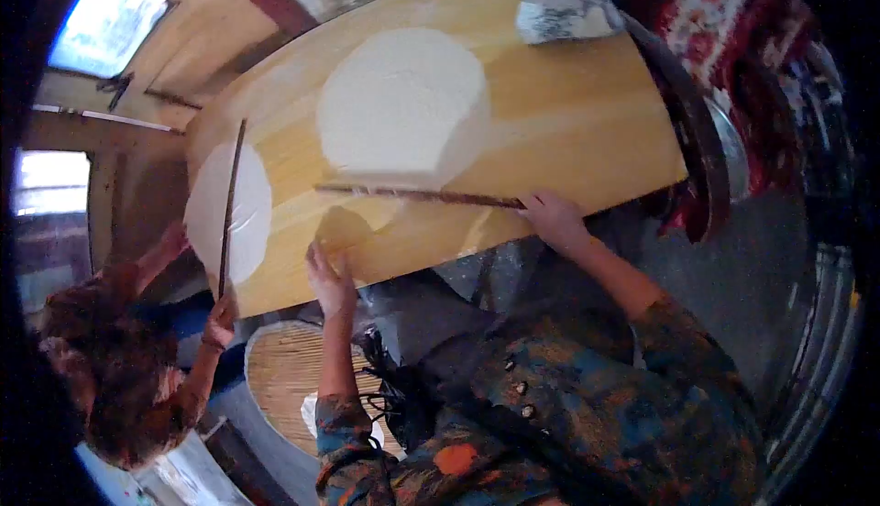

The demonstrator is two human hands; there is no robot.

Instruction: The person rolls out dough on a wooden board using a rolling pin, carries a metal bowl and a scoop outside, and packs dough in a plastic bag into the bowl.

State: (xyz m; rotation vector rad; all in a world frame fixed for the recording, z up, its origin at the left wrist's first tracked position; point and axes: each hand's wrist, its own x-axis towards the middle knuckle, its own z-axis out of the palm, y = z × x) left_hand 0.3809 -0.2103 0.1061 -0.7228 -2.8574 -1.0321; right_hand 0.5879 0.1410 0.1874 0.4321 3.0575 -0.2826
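Have the left hand (330,281) at the wooden table's (568,116) near edge, fingers loosely parted, gripping nothing visible; can't tell whether touching down or just above. Holding the slim rolling stick (445,197) by one end in the right hand (555,220), fingers curled round it, probably to leave most of its length free. Beyond that, see the dough sheet (399,98) lying flat mid-table, likely for room all round: pale, thin, roundish, kinda straight along the near side.

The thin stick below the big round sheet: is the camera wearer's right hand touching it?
Touching. The head view shows the right hand gripping one end of the thin stick.
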